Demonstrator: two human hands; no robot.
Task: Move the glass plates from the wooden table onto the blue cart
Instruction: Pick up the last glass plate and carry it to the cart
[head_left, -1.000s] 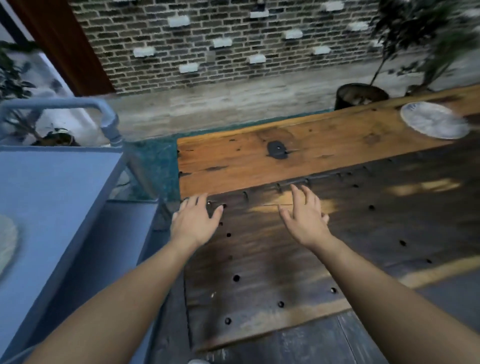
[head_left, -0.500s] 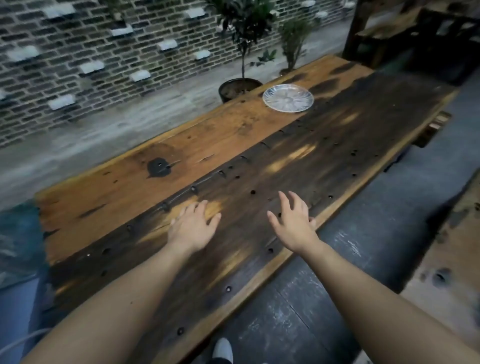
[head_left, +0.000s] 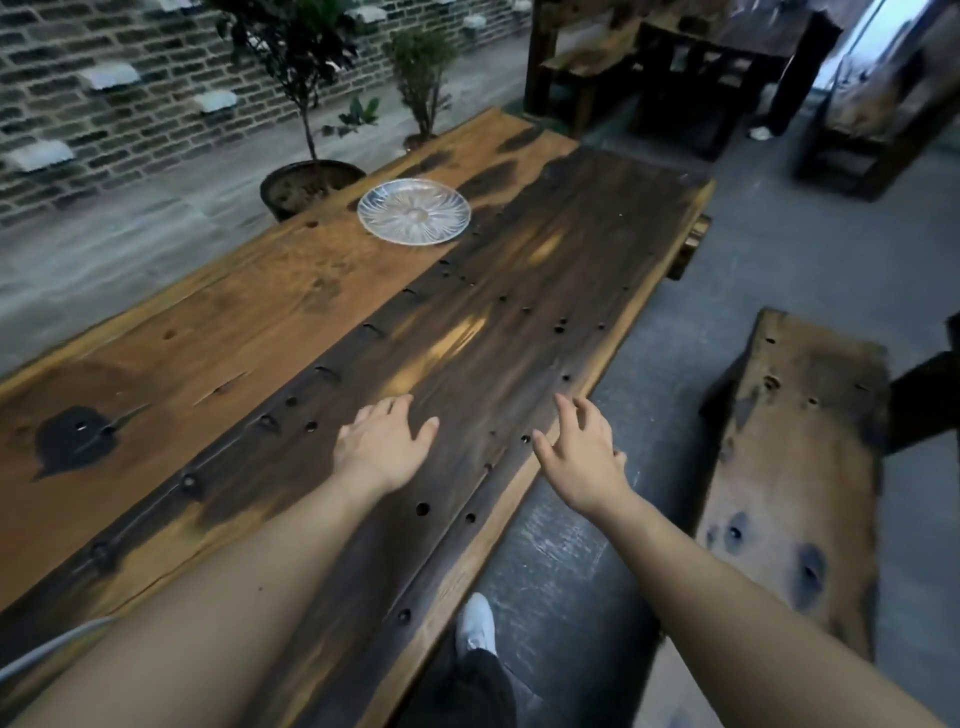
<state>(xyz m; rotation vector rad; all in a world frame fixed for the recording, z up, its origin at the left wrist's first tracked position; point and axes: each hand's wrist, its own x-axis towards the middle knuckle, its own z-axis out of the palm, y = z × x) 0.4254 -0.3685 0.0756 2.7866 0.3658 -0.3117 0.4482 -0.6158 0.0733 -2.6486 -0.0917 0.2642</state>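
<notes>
Brick wall and potted plants back the long wooden surface (head_left: 322, 322). Head view: one glass plate (head_left: 414, 211) left, far along the surface. Left hand (head_left: 382, 444) and right hand (head_left: 584, 457) spread wide, empty, well short of it. Blue cart not visible; transfer judged unfinished

Plate (head_left: 414, 211) on table (head_left: 218, 332) far edge; bench (head_left: 795, 467) right of table
</notes>
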